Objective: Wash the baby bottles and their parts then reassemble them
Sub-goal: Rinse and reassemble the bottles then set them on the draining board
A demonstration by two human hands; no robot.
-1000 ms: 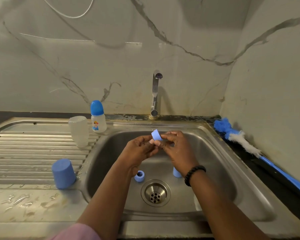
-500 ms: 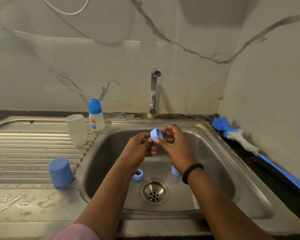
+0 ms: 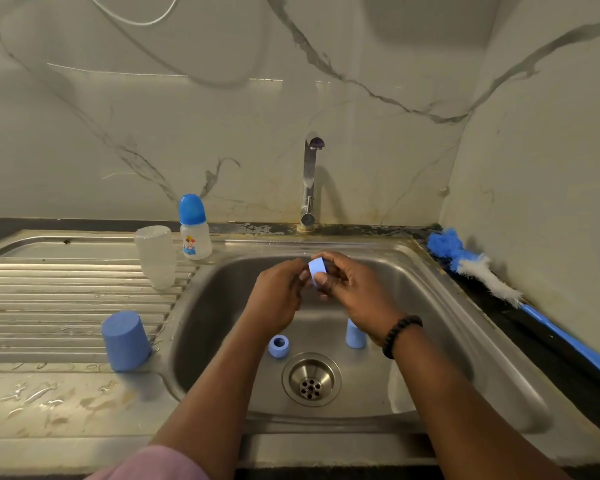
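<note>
Over the steel sink both my hands hold a small light-blue bottle ring. My right hand pinches it between thumb and fingers, and my left hand has its fingertips on the ring's left side. On the sink floor lie another blue ring and a light-blue cap, partly hidden by my right wrist. A clear bottle body lies against the sink's right wall. An assembled baby bottle with a blue cap stands at the back.
An upturned clear bottle and an upturned blue cap stand on the wet ribbed drainboard. The tap rises behind the sink, with no water running. A blue-and-white bottle brush lies along the right wall. The drain is open.
The ring has turned in my fingers, its opening now facing more sideways. Both hands stay together over the sink at about the same spot.
</note>
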